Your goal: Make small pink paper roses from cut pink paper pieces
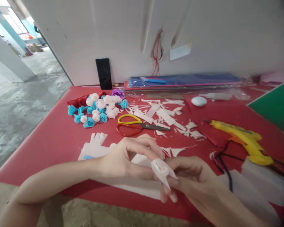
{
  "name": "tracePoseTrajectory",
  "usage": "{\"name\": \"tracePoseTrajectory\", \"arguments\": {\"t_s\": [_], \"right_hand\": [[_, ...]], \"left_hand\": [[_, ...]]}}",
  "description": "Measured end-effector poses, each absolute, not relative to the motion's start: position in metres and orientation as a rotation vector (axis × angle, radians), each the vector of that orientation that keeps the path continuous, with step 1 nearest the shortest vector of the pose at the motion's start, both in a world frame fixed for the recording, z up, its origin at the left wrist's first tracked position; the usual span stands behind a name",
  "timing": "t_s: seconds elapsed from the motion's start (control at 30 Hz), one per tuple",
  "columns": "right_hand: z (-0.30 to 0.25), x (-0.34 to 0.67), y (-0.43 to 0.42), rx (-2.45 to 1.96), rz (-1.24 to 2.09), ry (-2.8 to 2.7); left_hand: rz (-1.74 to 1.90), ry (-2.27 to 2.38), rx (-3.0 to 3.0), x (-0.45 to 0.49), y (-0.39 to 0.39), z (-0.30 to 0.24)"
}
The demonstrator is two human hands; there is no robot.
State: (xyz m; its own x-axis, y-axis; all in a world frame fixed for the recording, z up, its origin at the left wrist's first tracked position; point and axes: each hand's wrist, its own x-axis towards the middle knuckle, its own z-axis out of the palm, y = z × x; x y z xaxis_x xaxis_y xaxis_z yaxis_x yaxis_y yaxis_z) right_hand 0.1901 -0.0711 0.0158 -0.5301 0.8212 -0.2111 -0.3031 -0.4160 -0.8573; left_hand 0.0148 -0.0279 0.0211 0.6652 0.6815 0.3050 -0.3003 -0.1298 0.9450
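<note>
Between my two hands is a small white crepe paper flower [162, 170], partly rolled, with pointed petal ends sticking out. My left hand [132, 154] pinches its left side between thumb and forefinger. On the other side, the fingers of my right hand [191, 176] close on the flower's right edge and base. Beneath the hands lie white paper sheets [137, 186], one with a fringe of cut strips [98, 138]. Scissors [142, 124] with one yellow and one red handle rest just beyond my left hand.
Blue, white, red and purple paper flowers [97, 108] cluster at the back left. White paper scraps [165, 116] litter the red table [42, 135]. A yellow glue gun [243, 137] with a black cord lies right. A phone [104, 74] leans on the wall; a white oval object [198, 101] sits behind.
</note>
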Motion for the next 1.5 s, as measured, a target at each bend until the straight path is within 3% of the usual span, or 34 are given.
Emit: {"name": "tracePoseTrajectory", "arguments": {"t_s": [0.13,0.33,0.47,1.3,1.5], "right_hand": [[0.024,0.186,-0.071,-0.939,1.766,-1.206],[0.035,0.184,-0.071,-0.978,0.985,-1.768],[0.032,0.186,-0.073,-0.968,0.766,-1.861],[0.033,0.186,-0.076,-0.878,0.832,-1.911],[0.040,0.184,-0.072,-0.896,1.191,-1.857]], "left_hand": [[0.927,0.333,1.531,0.017,-0.027,0.019],[0.993,0.358,1.570,0.019,-0.029,0.018],[1.020,0.379,1.562,0.019,-0.032,0.015],[1.042,0.315,1.704,0.023,-0.033,0.022],[1.028,0.278,1.823,0.020,-0.032,0.022]]}}
